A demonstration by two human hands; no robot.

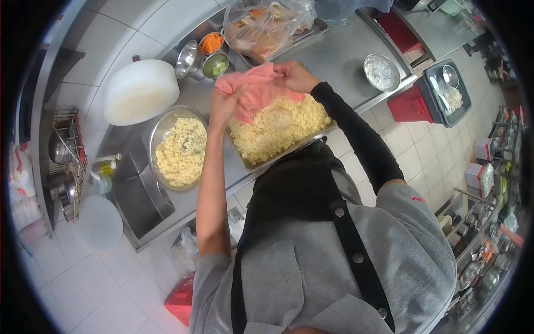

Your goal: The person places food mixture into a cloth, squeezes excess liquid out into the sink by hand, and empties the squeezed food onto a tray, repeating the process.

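Note:
Both of my hands hold a pink cloth point(253, 89) over the far side of a metal tray point(261, 166). The tray is heaped with crumbly yellow food point(278, 128), whose kind I cannot make out. My left hand point(223, 107) grips the cloth's left part, fingers closed. At the upper right of the cloth, my right hand point(297, 78) pinches its edge. To the left of the tray, a round metal bowl point(153, 161) contains more of the yellow food.
A round white board point(139, 92) leans by the sink point(139, 183). Behind the cloth are small bowls of orange shreds point(211, 43) and green pieces point(215, 65), plus a bulky clear plastic bag point(261, 30). A metal bowl point(381, 72) sits on the counter at right, near a dark bin point(448, 92).

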